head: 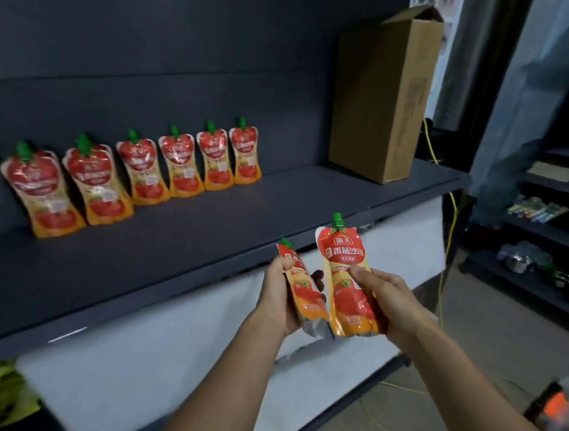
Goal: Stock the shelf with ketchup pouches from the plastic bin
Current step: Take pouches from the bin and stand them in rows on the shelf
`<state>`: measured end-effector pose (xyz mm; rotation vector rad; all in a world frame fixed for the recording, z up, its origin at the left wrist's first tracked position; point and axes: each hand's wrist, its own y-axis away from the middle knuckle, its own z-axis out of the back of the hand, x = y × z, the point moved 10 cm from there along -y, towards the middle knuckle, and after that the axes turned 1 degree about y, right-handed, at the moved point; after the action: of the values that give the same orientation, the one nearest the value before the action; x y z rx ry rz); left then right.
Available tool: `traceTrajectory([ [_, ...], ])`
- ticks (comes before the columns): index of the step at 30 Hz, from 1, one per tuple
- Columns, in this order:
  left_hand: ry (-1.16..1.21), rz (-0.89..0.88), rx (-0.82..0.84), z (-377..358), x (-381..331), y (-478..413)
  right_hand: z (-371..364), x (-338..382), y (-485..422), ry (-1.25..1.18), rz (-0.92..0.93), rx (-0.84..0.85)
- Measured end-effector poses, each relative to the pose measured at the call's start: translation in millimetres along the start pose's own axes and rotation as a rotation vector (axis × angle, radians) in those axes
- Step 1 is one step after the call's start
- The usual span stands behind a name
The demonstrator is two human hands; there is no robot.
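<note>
Holding one ketchup pouch each, both hands hover just in front of the dark shelf point(205, 242), near its front edge. The left hand point(278, 294) grips the left pouch point(305, 291), which is turned partly edge-on; its fingers point(318, 280) wrap round the back and the thumb presses the near face. The right hand point(389, 300) holds the right pouch point(343, 255) upright, green cap on top and label facing the camera, with the thumb laid across the front and the other fingers hidden behind. The two held pouches sit just beside each other, closest at their lower ends.

A row of six ketchup pouches point(163, 167) stands along the back of the shelf, on its left part, caps up and labels forward. A cardboard box point(383, 96) stands upright at the shelf's right end, well apart from the row, its top flaps open. A yellow cable point(451, 230) hangs down beyond that end.
</note>
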<state>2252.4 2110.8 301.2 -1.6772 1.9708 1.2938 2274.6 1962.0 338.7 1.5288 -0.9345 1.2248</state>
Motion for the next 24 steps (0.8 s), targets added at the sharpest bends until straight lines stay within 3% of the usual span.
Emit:
traceTrajectory([
  [5, 0.09, -0.063, 0.032, 52, -77, -9, -86, 23, -45, 0.01, 0.044, 0.079],
  [15, 0.03, -0.277, -0.038, 175, -223, -22, -236, 68, -139, -0.04, 0.163, 0.158],
  [24, -0.174, -0.483, -0.339, 264, -303, -14, -322, 71, -197, -0.025, 0.348, 0.179],
])
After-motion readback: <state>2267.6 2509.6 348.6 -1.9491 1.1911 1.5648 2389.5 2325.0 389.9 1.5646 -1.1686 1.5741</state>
